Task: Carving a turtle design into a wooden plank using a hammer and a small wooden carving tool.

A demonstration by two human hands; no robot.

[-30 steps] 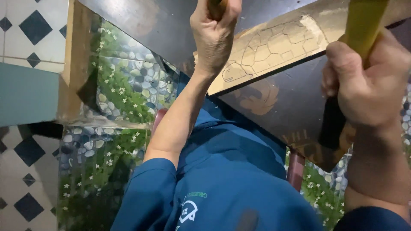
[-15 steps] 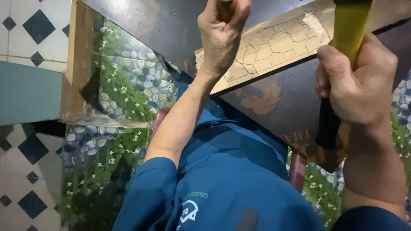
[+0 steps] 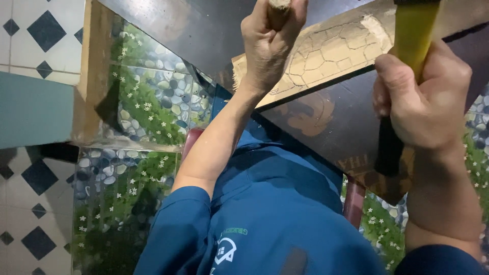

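My left hand (image 3: 269, 45) is closed around a short round wooden handle (image 3: 279, 5) that pokes out above my fist at the top middle. It is held against a pale wooden strip (image 3: 331, 51) with a cracked pattern, which crosses a dark board (image 3: 326, 127). My right hand (image 3: 425, 104) grips a tool handle, yellow (image 3: 413, 35) above my fingers and black (image 3: 389, 147) below them. The tool's head is out of frame. My blue shirt (image 3: 275, 214) fills the lower middle.
A wooden post (image 3: 94, 66) stands at the left beside a pebble-and-flower patterned surface (image 3: 147, 102). White tiles with dark diamonds (image 3: 35, 35) and a teal band (image 3: 30, 109) lie further left. A reddish leg (image 3: 354, 203) shows under the dark board.
My right hand and the yellow handle have shifted a little to the left. My left fist has edged slightly right on the wooden handle.
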